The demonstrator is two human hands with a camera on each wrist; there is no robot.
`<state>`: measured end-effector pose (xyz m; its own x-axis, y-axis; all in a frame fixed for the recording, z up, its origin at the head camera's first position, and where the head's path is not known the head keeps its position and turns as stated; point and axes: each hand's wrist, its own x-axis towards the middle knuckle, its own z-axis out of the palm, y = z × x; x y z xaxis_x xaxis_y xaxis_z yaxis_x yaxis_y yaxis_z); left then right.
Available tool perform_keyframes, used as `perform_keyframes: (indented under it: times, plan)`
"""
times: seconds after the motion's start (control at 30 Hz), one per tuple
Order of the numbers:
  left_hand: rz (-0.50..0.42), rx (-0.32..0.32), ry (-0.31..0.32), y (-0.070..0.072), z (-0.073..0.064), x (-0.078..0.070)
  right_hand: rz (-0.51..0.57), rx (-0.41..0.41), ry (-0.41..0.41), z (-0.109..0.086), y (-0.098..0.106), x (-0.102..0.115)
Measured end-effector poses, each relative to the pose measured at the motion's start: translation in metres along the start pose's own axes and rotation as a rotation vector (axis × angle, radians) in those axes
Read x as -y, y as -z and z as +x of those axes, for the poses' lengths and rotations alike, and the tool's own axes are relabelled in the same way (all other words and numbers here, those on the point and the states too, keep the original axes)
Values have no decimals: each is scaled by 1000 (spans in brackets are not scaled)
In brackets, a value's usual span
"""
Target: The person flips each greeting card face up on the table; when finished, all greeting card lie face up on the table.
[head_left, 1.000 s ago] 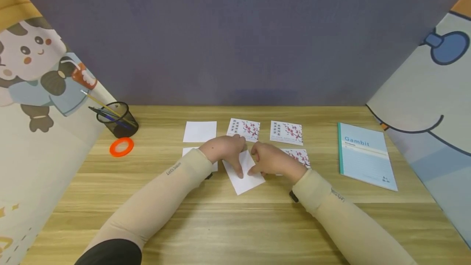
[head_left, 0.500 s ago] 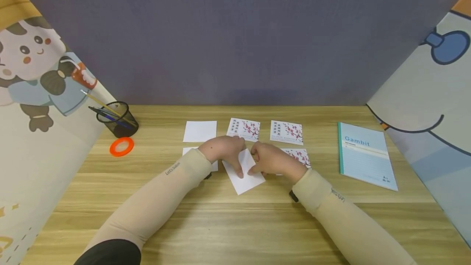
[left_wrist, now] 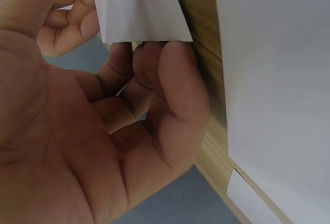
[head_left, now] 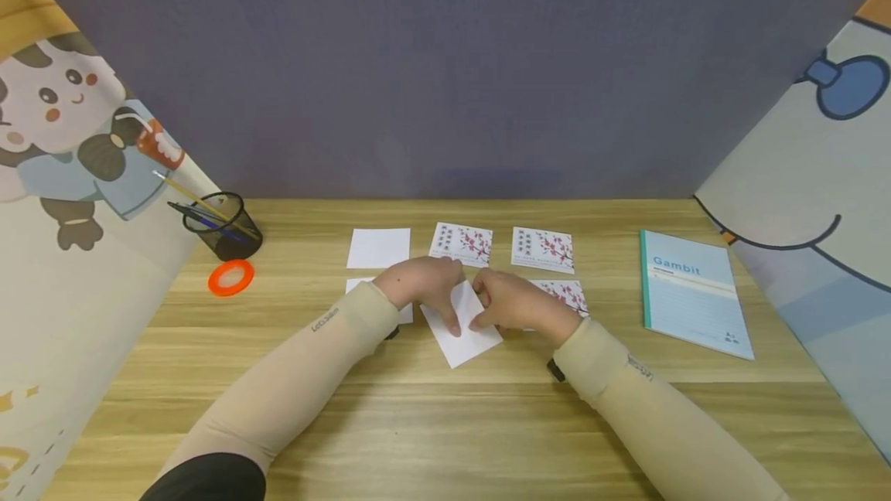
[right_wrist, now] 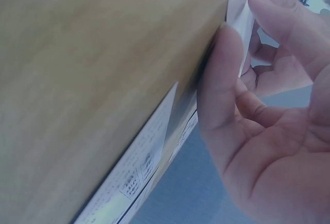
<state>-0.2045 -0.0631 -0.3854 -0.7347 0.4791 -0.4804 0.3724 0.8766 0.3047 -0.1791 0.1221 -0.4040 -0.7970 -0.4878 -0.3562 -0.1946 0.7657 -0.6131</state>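
A white card (head_left: 468,345), blank on its visible face, lies at a slant between both hands near the middle of the table. My left hand (head_left: 426,286) grips its left side, thumb on the face and fingers behind; in the left wrist view the curled fingers (left_wrist: 180,80) meet the card's edge. From the other side my right hand (head_left: 515,301) pinches the card, its thumb pointing at the left thumb. The right wrist view shows the card (right_wrist: 241,0) edge-on between thumb and index finger. Both hands hide parts of the card.
Behind the hands lie a blank white card (head_left: 379,248) and two blossom-printed cards (head_left: 462,244) (head_left: 543,250). Another blank card (head_left: 407,315) and a printed card (head_left: 567,295) are partly covered. A notebook (head_left: 696,296) lies right; a pen holder (head_left: 240,234) and orange ring (head_left: 230,277) stand left.
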Motion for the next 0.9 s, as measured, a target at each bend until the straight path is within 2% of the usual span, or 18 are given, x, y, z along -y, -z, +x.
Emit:
perform_keyframes:
  times: [0.53,0.9]
  plan:
    - [-14,11,9,0,3,3,21,5,23,1,0,-4]
    - [-58,79,14,7,2,8,50,6,21,2,0,-6]
